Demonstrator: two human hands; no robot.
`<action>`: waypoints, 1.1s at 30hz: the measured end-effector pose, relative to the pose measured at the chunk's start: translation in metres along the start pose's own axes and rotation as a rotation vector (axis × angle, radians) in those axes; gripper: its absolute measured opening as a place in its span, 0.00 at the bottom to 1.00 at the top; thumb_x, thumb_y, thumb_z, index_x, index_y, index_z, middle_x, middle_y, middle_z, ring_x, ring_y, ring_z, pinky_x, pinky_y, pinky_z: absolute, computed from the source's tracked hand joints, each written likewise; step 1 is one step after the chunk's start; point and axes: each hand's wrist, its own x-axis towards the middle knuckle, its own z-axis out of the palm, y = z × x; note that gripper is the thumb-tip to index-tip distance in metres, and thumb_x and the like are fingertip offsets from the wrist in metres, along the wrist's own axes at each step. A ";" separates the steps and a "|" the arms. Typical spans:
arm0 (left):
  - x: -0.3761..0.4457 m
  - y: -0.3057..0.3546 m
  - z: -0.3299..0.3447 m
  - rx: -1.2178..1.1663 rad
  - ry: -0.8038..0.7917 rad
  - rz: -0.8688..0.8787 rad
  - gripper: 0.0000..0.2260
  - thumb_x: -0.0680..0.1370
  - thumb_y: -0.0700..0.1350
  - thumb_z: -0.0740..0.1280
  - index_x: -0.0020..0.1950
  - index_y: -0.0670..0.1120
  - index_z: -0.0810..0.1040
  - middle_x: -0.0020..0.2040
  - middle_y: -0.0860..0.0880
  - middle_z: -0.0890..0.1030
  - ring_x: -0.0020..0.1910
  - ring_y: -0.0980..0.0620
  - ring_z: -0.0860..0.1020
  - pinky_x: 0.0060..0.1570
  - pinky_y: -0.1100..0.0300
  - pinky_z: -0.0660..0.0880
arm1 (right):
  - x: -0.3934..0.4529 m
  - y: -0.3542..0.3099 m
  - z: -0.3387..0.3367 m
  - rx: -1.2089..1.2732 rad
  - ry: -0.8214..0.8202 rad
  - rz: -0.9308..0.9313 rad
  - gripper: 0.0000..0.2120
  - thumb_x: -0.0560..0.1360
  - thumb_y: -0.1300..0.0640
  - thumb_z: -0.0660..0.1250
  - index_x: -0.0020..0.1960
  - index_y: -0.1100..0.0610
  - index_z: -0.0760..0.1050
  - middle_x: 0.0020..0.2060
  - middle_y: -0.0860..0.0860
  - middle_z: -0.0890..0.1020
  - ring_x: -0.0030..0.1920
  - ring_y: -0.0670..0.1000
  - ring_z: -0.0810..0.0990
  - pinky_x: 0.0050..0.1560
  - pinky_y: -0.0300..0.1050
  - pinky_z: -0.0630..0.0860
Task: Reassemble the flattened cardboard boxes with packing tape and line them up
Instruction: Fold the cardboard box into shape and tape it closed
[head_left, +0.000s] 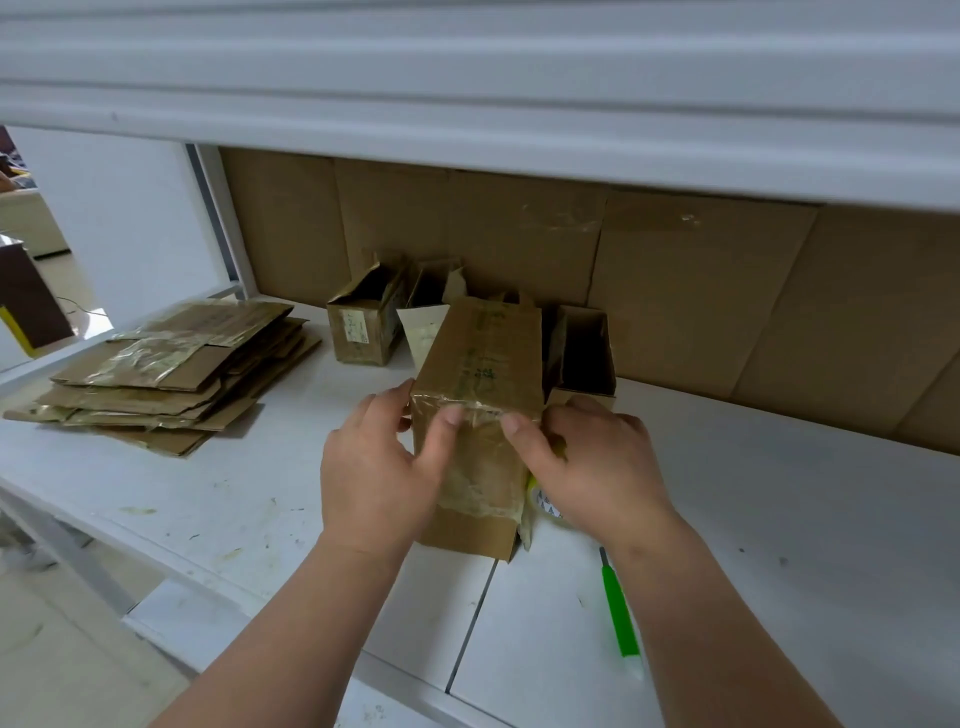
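- Head view: a tall cardboard box (480, 415) stands on the white surface (779, 519) in the middle, its near face covered with wrinkled clear tape.
- The left hand (379, 467) holds the box's left side, fingers curled round the near left edge and the thumb pressing on the taped top edge.
- The right hand (592, 462) grips the box's right side, thumb on the tape at the top edge and fingers wrapped behind the right corner.
- A roll of packing tape (543, 506) lies on the surface just beside the box's right foot, mostly hidden under the right hand.
- A green-handled cutter (621, 618) lies on the surface near the right forearm.
- A stack of flattened boxes (166, 374) lies on the surface well to the left.
- Behind the held box, three assembled boxes stand with open tops: one at the left (363, 325), one in the middle (428, 312), one at the right (584, 348).
- Cardboard sheets (675, 270) line the back wall under a white shelf (519, 104).
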 end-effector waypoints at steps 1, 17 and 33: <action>0.001 0.002 0.001 -0.013 -0.031 -0.038 0.27 0.73 0.68 0.63 0.58 0.48 0.80 0.46 0.54 0.79 0.43 0.54 0.77 0.40 0.60 0.70 | 0.002 -0.003 0.000 -0.022 -0.006 0.029 0.32 0.72 0.27 0.37 0.34 0.47 0.70 0.35 0.43 0.73 0.39 0.47 0.74 0.51 0.48 0.69; 0.012 -0.021 -0.001 -0.371 0.031 -0.319 0.12 0.80 0.49 0.67 0.63 0.50 0.82 0.49 0.64 0.81 0.50 0.66 0.76 0.47 0.77 0.66 | -0.004 0.006 -0.017 0.621 -0.349 0.156 0.12 0.66 0.53 0.67 0.46 0.38 0.78 0.51 0.43 0.78 0.51 0.43 0.76 0.44 0.35 0.69; 0.031 -0.029 -0.021 -0.077 -0.365 -0.005 0.50 0.64 0.68 0.66 0.81 0.57 0.49 0.81 0.51 0.53 0.72 0.61 0.61 0.63 0.66 0.59 | -0.028 -0.023 0.046 1.600 -0.380 0.240 0.21 0.68 0.63 0.66 0.61 0.60 0.72 0.50 0.57 0.83 0.47 0.54 0.82 0.47 0.47 0.78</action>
